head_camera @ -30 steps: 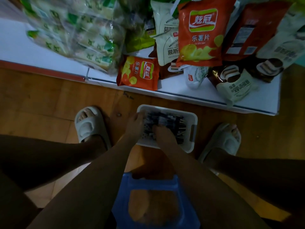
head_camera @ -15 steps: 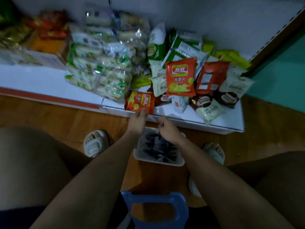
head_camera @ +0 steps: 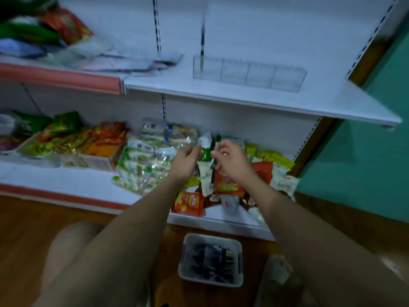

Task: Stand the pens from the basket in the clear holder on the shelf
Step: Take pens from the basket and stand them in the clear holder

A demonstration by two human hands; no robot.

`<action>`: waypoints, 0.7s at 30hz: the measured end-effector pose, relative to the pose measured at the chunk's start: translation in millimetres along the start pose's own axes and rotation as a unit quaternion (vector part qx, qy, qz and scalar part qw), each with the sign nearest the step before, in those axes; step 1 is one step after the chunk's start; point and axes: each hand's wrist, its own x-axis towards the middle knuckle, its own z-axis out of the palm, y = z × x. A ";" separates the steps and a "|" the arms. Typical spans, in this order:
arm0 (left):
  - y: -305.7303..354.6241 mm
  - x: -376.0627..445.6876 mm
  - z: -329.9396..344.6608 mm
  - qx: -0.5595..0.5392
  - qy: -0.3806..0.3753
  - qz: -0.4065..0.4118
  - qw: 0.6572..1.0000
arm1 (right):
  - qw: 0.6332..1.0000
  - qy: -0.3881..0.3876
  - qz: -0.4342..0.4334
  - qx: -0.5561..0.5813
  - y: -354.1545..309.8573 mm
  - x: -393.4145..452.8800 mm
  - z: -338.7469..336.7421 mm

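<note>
A white basket [head_camera: 240, 260] stands on the floor between my legs, with several dark pens [head_camera: 209, 260] lying in it. The clear holder [head_camera: 249, 74], divided into compartments, stands on the upper white shelf [head_camera: 254, 100]. One dark pen [head_camera: 202, 45] stands upright in its leftmost compartment. My right hand [head_camera: 231, 160] is raised in front of the lower shelf and pinches a dark pen [head_camera: 213, 173] that hangs down from its fingers. My left hand [head_camera: 188, 158] is raised beside it with curled fingers. Blur hides whether it holds anything.
Snack packets [head_camera: 146, 165] crowd the lower shelf behind my hands, with orange chip bags [head_camera: 190, 203] near its front edge. More packets [head_camera: 44, 29] lie at the upper shelf's left. A green wall [head_camera: 371, 151] is at the right. My knees flank the basket.
Both hands rose from the basket to the height of the lower shelf, the right one bringing a pen. My view tilted up, so the upper shelf and holder came into sight.
</note>
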 end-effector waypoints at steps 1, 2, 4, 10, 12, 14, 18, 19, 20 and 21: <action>15.8 3.5 -4.3 -0.001 0.000 0.017 1.000 | 1.000 0.010 -0.017 0.004 -16.1 5.5 -7.6; 32.6 5.9 -9.2 0.002 -0.004 0.028 1.000 | 0.999 0.019 -0.037 0.008 -32.9 9.9 -15.6; 63.5 12.6 -19.0 0.004 -0.017 0.046 0.999 | 0.996 0.042 -0.072 0.016 -65.2 18.4 -30.9; 150.1 32.2 -44.7 0.009 -0.021 0.110 0.994 | 0.985 0.107 -0.138 0.000 -146.9 47.6 -73.7; 170.8 41.1 -51.6 0.022 -0.018 0.128 0.991 | 0.981 0.127 -0.150 0.007 -167.0 61.8 -84.4; 186.6 52.4 -56.0 0.045 -0.018 0.140 0.989 | 0.976 0.149 -0.156 0.020 -181.3 76.7 -90.7; 207.5 83.2 -57.4 0.097 0.004 0.163 0.982 | 0.973 0.158 -0.169 0.017 -198.7 112.4 -96.5; 209.7 92.1 -57.3 0.116 0.007 0.165 0.979 | 0.972 0.158 -0.171 0.014 -202.7 121.5 -97.1; 210.7 101.1 -57.7 0.133 0.009 0.165 0.977 | 0.972 0.159 -0.175 0.011 -206.6 130.5 -97.5; 211.1 109.2 -58.1 0.145 0.008 0.161 0.976 | 0.971 0.160 -0.179 0.009 -209.8 139.3 -97.7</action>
